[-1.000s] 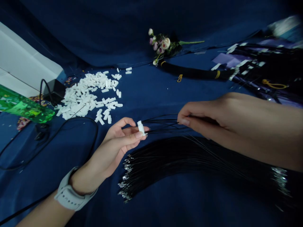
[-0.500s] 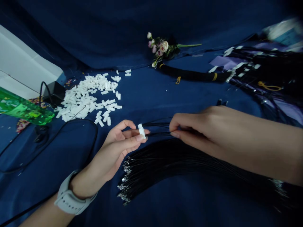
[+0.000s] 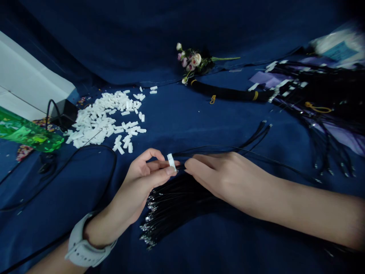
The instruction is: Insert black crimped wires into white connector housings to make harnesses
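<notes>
My left hand [image 3: 152, 171] pinches a small white rectangular piece [image 3: 171, 161] between thumb and fingers. Thin black cords [image 3: 185, 154] run from that piece to the right. Close beside it, my right hand [image 3: 216, 171] is closed on the cords, its fingertips partly hidden. The cords' far ends, tipped with silver metal, show beyond my right hand. Under both hands lies a thick bundle of black cords [image 3: 176, 209], with silver metal ends gathered at its left. A pile of similar white pieces [image 3: 99, 118] rests on the blue cloth at the left.
Behind my hands are artificial flowers [image 3: 195, 60], a black bundle [image 3: 228, 91] tied with yellow bands, and a loose yellow band [image 3: 212, 99]. Tagged cords and purple sheets [image 3: 266, 80] lie at the right. A green bottle [image 3: 34, 133], a black box [image 3: 65, 114] and a cable [image 3: 114, 167] occupy the left.
My right hand has slid left along the cords, close to the white piece. The cords' far ends now show behind it. My left hand keeps its hold.
</notes>
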Demonstrator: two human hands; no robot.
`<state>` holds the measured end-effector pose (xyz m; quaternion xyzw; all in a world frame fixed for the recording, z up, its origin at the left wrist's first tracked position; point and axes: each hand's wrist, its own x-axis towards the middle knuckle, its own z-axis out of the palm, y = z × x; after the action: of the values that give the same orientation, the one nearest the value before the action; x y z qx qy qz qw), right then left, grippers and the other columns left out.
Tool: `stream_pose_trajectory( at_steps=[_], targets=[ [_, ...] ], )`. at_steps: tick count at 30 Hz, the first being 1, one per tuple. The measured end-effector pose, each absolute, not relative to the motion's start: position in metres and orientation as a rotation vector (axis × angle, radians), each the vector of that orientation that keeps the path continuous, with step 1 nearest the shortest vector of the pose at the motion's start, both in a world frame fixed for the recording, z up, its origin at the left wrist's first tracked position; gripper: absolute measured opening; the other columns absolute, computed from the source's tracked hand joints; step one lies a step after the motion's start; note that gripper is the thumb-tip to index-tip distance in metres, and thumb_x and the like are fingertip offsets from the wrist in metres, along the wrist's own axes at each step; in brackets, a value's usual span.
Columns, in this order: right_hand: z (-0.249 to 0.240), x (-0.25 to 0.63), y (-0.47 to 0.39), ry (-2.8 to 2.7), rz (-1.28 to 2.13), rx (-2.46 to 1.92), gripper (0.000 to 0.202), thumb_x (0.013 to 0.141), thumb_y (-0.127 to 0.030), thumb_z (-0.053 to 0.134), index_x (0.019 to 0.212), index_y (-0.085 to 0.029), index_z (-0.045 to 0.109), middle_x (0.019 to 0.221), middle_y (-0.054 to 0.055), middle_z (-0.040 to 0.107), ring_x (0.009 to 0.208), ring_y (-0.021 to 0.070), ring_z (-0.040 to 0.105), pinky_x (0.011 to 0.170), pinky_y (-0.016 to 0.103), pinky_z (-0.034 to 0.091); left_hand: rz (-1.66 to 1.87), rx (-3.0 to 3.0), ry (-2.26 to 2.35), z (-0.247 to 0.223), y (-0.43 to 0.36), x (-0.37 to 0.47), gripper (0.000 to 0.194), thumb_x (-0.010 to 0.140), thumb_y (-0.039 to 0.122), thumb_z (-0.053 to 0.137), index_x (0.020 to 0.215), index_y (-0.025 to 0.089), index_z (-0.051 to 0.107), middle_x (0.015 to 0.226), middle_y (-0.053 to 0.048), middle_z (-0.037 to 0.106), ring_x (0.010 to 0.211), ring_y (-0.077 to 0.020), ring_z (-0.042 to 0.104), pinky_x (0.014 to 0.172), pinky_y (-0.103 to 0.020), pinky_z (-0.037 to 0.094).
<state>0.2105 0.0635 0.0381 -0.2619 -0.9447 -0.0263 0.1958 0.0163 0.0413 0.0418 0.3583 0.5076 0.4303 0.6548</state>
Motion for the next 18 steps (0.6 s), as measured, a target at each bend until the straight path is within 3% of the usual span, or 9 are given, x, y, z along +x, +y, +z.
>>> stream_pose_trajectory(
  at_steps=[8, 12, 14, 16, 18],
  targets=[
    [0.033, 0.210, 0.066, -2.659, -0.045, -0.718, 0.018, 0.082, 0.001, 0.040, 0.081, -0.015, 0.048, 0.064, -0.002, 0.046, 0.049, 0.0101, 0.037, 0.045, 0.025, 0.025, 0.968, 0.829, 1.143, 0.037, 0.042, 0.016, 0.023, 0.072, 0.009, 0.074, 0.075, 0.019, 0.053, 0.068, 0.003, 0.068, 0.070, -0.0068, 0.064, 0.065, -0.011, 0.047],
    [0.038, 0.213, 0.068, -2.647, -0.038, -0.749, 0.012, 0.088, -0.008, 0.043, 0.083, -0.015, 0.051, 0.068, 0.000, 0.049, 0.052, 0.0100, 0.041, 0.045, 0.023, 0.028, 0.981, 0.834, 1.143, 0.038, 0.042, 0.016, 0.024, 0.073, 0.010, 0.074, 0.079, 0.020, 0.053, 0.072, 0.003, 0.070, 0.072, -0.0067, 0.066, 0.067, -0.011, 0.048],
    [0.043, 0.215, 0.071, -2.597, -0.076, -0.813, 0.007, 0.088, -0.018, 0.049, 0.090, -0.014, 0.054, 0.081, 0.005, 0.053, 0.065, 0.0143, 0.049, 0.054, 0.025, 0.037, 1.020, 0.841, 1.146, 0.041, 0.042, 0.017, 0.024, 0.073, 0.012, 0.075, 0.080, 0.020, 0.054, 0.077, 0.002, 0.072, 0.075, -0.0073, 0.066, 0.068, -0.012, 0.049],
    [0.047, 0.216, 0.076, -2.550, -0.072, -0.928, 0.027, 0.083, -0.028, 0.059, 0.102, -0.010, 0.055, 0.100, 0.015, 0.054, 0.087, 0.0247, 0.051, 0.070, 0.036, 0.044, 1.071, 0.857, 1.144, 0.045, 0.040, 0.018, 0.023, 0.072, 0.013, 0.076, 0.079, 0.020, 0.054, 0.082, 0.001, 0.073, 0.076, -0.0077, 0.067, 0.070, -0.012, 0.050],
    [0.051, 0.218, 0.083, -2.561, 0.019, -1.028, 0.040, 0.077, -0.032, 0.067, 0.107, -0.008, 0.056, 0.109, 0.019, 0.053, 0.099, 0.0315, 0.049, 0.079, 0.045, 0.043, 1.091, 0.893, 1.136, 0.048, 0.037, 0.021, 0.024, 0.072, 0.015, 0.077, 0.079, 0.020, 0.055, 0.085, 0.001, 0.074, 0.077, -0.0075, 0.067, 0.071, -0.012, 0.051]
  ],
)
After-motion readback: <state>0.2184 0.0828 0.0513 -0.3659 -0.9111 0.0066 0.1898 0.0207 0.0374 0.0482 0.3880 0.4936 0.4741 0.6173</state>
